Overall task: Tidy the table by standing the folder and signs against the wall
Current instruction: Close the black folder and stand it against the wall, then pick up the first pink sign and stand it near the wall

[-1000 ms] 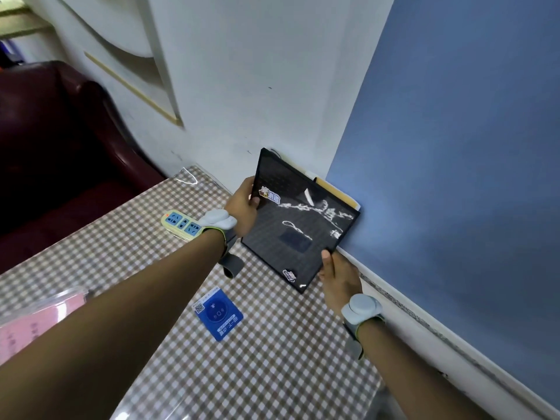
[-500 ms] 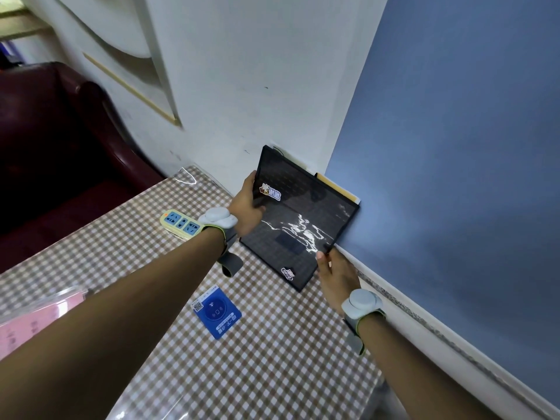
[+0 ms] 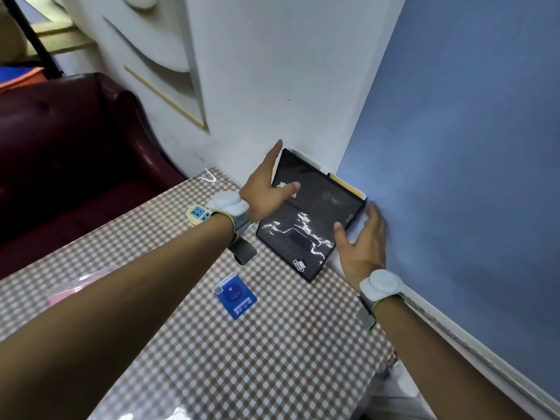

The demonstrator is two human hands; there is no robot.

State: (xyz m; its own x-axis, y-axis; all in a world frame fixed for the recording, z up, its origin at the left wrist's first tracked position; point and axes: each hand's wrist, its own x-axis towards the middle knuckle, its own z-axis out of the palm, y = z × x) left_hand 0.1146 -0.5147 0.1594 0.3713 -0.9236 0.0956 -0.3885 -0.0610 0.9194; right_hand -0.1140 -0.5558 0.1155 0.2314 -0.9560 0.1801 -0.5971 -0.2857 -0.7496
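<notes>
A glossy black sign [image 3: 315, 219] leans in the corner against the wall, its lower edge on the checked table [image 3: 272, 344]. A yellow folder edge [image 3: 348, 187] shows behind its top. My left hand [image 3: 266, 189] is spread open at the sign's upper left, thumb over its face. My right hand [image 3: 363, 241] is open beside the sign's right edge, fingers along the blue wall [image 3: 454, 177]. Neither hand grips the sign. A small blue sign card [image 3: 235, 295] lies flat on the table nearer me.
A yellow power strip [image 3: 198, 214] lies at the table's far left edge, partly behind my left wrist. A pink sheet in clear plastic [image 3: 78, 286] lies at the left. A dark red sofa [image 3: 66, 165] stands beyond the table.
Both hands have let go of the black sign and opened. The sign now rests steeper against the wall in the corner.
</notes>
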